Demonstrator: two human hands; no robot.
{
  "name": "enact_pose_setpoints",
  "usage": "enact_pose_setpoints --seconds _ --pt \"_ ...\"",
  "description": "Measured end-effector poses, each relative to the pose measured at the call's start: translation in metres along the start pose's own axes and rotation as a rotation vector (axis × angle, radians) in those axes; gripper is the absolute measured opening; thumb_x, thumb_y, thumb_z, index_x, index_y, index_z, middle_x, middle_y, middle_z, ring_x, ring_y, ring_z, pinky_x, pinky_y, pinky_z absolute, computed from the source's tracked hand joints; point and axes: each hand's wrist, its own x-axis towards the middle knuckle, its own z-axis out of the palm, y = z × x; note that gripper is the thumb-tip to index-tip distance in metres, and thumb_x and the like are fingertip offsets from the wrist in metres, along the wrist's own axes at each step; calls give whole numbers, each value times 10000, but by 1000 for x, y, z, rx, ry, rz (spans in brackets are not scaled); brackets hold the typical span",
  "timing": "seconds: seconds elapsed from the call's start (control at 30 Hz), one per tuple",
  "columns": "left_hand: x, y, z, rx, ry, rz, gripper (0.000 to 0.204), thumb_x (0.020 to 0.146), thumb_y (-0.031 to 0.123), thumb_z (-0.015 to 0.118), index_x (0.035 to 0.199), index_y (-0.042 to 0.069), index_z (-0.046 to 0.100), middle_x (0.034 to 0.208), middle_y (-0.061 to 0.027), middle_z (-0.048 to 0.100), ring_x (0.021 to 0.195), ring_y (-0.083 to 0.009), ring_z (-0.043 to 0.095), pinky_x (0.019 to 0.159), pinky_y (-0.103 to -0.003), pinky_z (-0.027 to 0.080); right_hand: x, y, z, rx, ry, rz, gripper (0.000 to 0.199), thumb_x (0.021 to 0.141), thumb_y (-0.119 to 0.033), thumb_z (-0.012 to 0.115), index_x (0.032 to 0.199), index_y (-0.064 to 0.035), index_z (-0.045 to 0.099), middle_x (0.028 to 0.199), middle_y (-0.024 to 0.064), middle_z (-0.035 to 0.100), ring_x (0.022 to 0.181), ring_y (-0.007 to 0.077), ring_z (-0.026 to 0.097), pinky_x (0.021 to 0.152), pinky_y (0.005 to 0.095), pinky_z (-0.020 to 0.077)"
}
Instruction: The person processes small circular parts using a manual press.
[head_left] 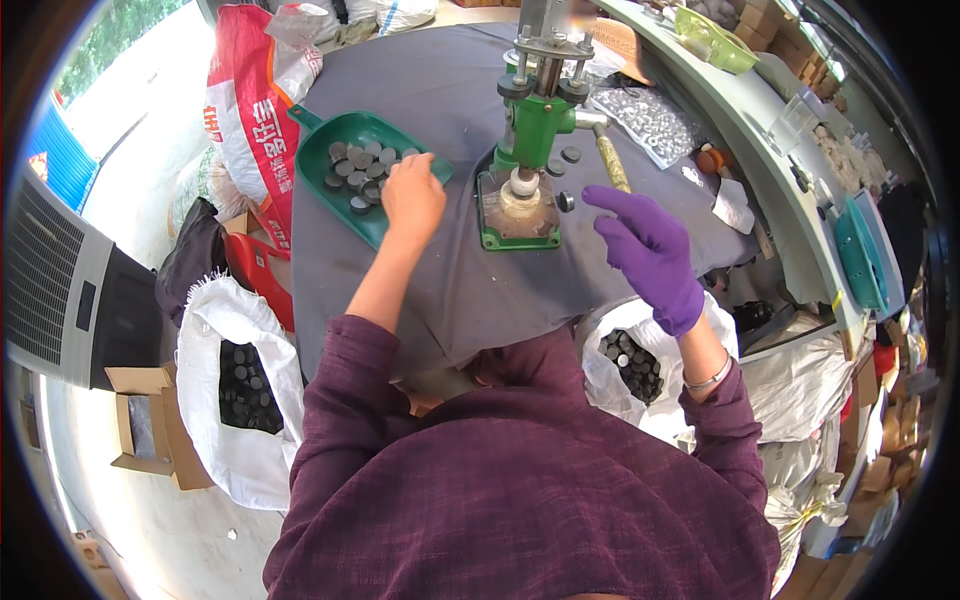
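Note:
My bare left hand (414,196) is over the right side of a green scoop (318,150) holding many small grey discs (350,168). Its fingers curl downward beside the discs; their tips are hidden, and what they pinch, if anything, does not show. My right hand (655,262) wears a purple glove and hovers right of a green hand press (530,140), its fingers apart and nothing in them. A pale round piece (523,183) sits on the press base under the ram. Near the right fingertips, a dark-rimmed disc (566,201) stands on edge beside the base.
Two more dark discs (570,154) lie behind the press handle (611,163). A clear bag of shiny rings (650,120) is at the table's back right. White sacks of dark discs stand left (215,300) and right (590,385) of my lap.

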Motion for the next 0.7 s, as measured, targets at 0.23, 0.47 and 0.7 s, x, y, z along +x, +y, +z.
enact_pose_setpoints --seconds 0.23,0.47,0.7 --pt "-11 -21 4 304 -255 34 139 829 177 645 880 48 648 890 -144 619 878 -341 623 733 -446 521 98 -57 -46 102 -84 242 281 937 -214 569 1143 -52 672 678 8 579 568 71 513 550 224 423" --pt "-7 -23 18 364 -197 61 158 750 83 641 900 54 601 895 -162 615 850 -347 624 701 -439 522 180 -56 -62 367 -24 292 232 907 -185 596 989 19 670 596 46 581 476 125 544 436 259 413" --pt "-4 -30 19 213 -210 29 154 740 64 631 888 48 593 909 -143 613 900 -343 606 760 -447 501 217 -33 -68 138 -88 163 218 894 -164 577 928 23 684 575 48 571 468 136 543 434 262 399"
